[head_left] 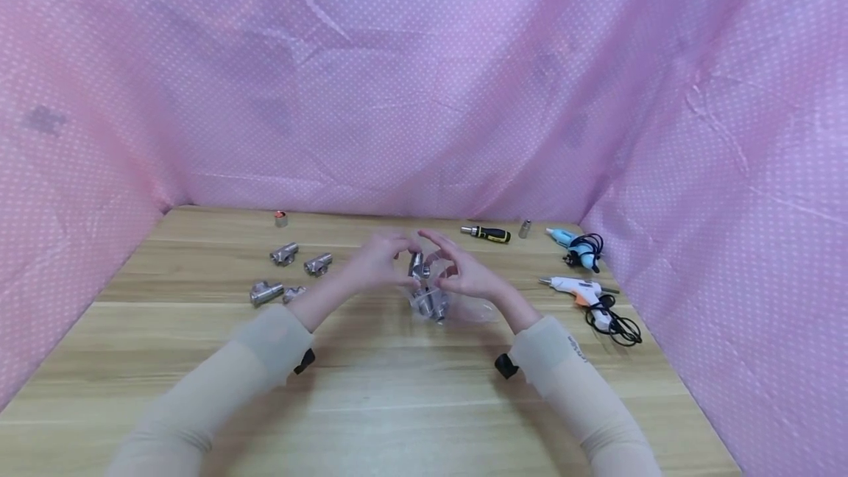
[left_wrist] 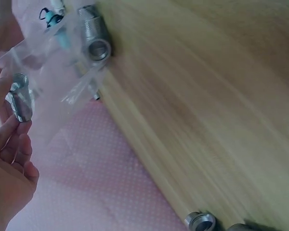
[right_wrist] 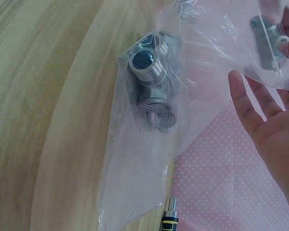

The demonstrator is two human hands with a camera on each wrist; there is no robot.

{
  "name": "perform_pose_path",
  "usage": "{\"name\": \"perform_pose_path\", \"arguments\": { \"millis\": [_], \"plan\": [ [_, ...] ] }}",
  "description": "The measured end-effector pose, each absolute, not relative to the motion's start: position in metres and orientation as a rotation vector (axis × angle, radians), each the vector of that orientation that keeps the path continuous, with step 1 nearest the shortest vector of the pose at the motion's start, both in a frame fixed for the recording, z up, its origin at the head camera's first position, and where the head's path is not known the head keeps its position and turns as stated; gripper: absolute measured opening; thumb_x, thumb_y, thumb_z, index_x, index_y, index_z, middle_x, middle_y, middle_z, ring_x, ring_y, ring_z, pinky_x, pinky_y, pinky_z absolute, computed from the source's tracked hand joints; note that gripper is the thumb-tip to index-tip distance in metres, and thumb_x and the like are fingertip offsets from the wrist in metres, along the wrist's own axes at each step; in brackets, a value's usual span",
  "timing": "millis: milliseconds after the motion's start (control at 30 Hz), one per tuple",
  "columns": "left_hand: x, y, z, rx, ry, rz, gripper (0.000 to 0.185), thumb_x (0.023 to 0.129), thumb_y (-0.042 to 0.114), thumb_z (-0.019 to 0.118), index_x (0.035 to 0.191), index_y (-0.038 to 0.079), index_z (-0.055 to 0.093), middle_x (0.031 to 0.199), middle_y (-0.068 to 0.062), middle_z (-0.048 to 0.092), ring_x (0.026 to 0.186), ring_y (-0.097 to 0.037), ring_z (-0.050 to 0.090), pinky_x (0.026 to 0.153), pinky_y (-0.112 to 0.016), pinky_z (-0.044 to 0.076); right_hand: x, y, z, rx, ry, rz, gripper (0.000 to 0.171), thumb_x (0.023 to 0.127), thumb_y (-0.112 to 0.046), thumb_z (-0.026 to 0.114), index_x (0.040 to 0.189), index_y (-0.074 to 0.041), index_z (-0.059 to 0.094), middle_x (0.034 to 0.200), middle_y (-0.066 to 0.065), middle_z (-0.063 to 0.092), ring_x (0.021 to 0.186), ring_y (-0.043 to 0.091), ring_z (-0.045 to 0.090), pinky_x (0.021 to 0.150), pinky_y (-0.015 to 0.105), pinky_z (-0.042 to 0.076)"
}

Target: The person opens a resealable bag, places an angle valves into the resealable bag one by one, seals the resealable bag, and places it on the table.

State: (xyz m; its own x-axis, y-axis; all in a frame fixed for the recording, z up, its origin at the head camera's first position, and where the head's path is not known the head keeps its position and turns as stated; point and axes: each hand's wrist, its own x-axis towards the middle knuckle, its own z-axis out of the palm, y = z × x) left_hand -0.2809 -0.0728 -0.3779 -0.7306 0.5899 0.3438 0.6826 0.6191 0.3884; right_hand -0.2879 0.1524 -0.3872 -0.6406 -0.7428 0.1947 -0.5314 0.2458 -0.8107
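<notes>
Over the middle of the table, my left hand [head_left: 379,262] holds a shiny metal pipe tee [left_wrist: 21,98] between thumb and fingers, at the upper part of a clear plastic bag [right_wrist: 130,163]. Facing it, my right hand [head_left: 472,272] grips the bag's upper edge, index finger reaching toward the left hand. Its fingers [right_wrist: 248,108] show through and beside the film in the right wrist view. Lower in the bag lie more threaded metal tees [right_wrist: 151,72], close over the wood. The film partly covers the held tee.
Several loose tees [head_left: 284,254] lie on the table's left side, with a short metal ring [head_left: 281,220] behind them. Toward the back right are a black-and-yellow screwdriver [head_left: 490,234] and a small metal cylinder [head_left: 525,229]. Blue [head_left: 576,247] and white [head_left: 583,291] glue guns with coiled cords lie at right.
</notes>
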Motion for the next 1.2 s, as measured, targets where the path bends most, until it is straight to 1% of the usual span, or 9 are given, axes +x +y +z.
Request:
{"name": "perform_pose_path", "arguments": {
  "millis": [100,233,367,500,667,767,867,1067,1200],
  "plan": [
    [-0.282,-0.072,-0.386,-1.075,-2.666,-0.728,0.059,0.065,0.038,0.085,0.114,0.011,0.065,0.115,-0.004,0.066,0.107,-0.022,0.06,0.097,-0.04,0.046,-0.282,0.151,-0.378,-1.203,2.249,-1.366,0.089,0.075,0.013,0.056,0.15,-0.004,0.01,0.153,0.019,0.019,0.118,0.042,0.047,0.08,0.042,0.054],
    [-0.28,-0.073,-0.391,-1.086,-2.659,-0.719,0.055,0.067,0.037,0.083,0.112,0.009,0.066,0.112,-0.004,0.067,0.105,-0.021,0.061,0.095,-0.038,0.048,-0.276,0.15,-0.369,-1.191,2.235,-1.363,0.088,0.075,0.015,0.054,0.149,0.0,0.01,0.151,0.023,0.019,0.114,0.045,0.047,0.078,0.045,0.054],
    [-0.276,-0.077,-0.386,-1.056,-2.664,-0.803,0.051,0.071,0.032,0.082,0.112,0.007,0.066,0.11,-0.006,0.067,0.094,-0.02,0.061,0.083,-0.034,0.051,-0.274,0.149,-0.368,-1.197,2.246,-1.352,0.087,0.075,0.016,0.054,0.149,0.001,0.011,0.15,0.023,0.019,0.11,0.046,0.049,0.077,0.049,0.053],
    [-0.271,-0.087,-0.375,-1.031,-2.654,-0.902,0.051,0.072,0.03,0.082,0.115,0.007,0.064,0.11,-0.006,0.067,0.085,-0.019,0.058,0.073,-0.033,0.051,-0.275,0.149,-0.37,-1.191,2.263,-1.356,0.087,0.075,0.015,0.053,0.149,-0.001,0.011,0.143,0.021,0.028,0.108,0.043,0.051,0.077,0.047,0.053],
    [-0.263,-0.114,-0.366,-0.996,-2.651,-0.941,0.056,0.074,0.031,0.08,0.121,0.009,0.061,0.118,-0.006,0.064,0.095,-0.024,0.061,0.081,-0.04,0.053,-0.274,0.15,-0.371,-1.182,2.26,-1.364,0.087,0.074,0.016,0.053,0.149,-0.001,0.011,0.131,0.024,0.037,0.106,0.043,0.052,0.075,0.045,0.053],
    [-0.258,-0.135,-0.363,-0.961,-2.672,-0.934,0.057,0.075,0.029,0.08,0.124,0.009,0.059,0.122,-0.005,0.062,0.101,-0.026,0.061,0.085,-0.042,0.053,-0.273,0.15,-0.37,-1.187,2.256,-1.365,0.088,0.073,0.017,0.051,0.149,0.0,0.011,0.138,0.028,0.031,0.105,0.045,0.052,0.074,0.042,0.054],
    [-0.254,-0.156,-0.364,-0.929,-2.702,-0.858,0.057,0.075,0.03,0.079,0.124,0.01,0.058,0.123,-0.005,0.061,0.102,-0.025,0.06,0.086,-0.042,0.052,-0.272,0.151,-0.369,-1.196,2.263,-1.353,0.088,0.072,0.018,0.051,0.149,0.001,0.011,0.147,0.026,0.021,0.104,0.045,0.052,0.073,0.04,0.054],
    [-0.25,-0.192,-0.375,-0.889,-2.763,-0.701,0.058,0.074,0.03,0.08,0.123,0.009,0.059,0.125,-0.011,0.06,0.117,-0.033,0.051,0.1,-0.056,0.036,-0.272,0.154,-0.367,-1.16,2.272,-1.337,0.089,0.072,0.02,0.051,0.15,-0.002,0.013,0.151,0.018,0.018,0.103,0.045,0.052,0.075,0.043,0.055],
    [-0.249,-0.216,-0.388,-0.893,-2.828,-0.657,0.063,0.071,0.026,0.082,0.126,0.007,0.057,0.126,-0.016,0.058,0.122,-0.04,0.044,0.103,-0.063,0.025,-0.271,0.157,-0.368,-1.121,2.241,-1.359,0.091,0.072,0.02,0.051,0.15,-0.004,0.012,0.151,0.017,0.02,0.103,0.047,0.051,0.08,0.05,0.054]
  ]
}}
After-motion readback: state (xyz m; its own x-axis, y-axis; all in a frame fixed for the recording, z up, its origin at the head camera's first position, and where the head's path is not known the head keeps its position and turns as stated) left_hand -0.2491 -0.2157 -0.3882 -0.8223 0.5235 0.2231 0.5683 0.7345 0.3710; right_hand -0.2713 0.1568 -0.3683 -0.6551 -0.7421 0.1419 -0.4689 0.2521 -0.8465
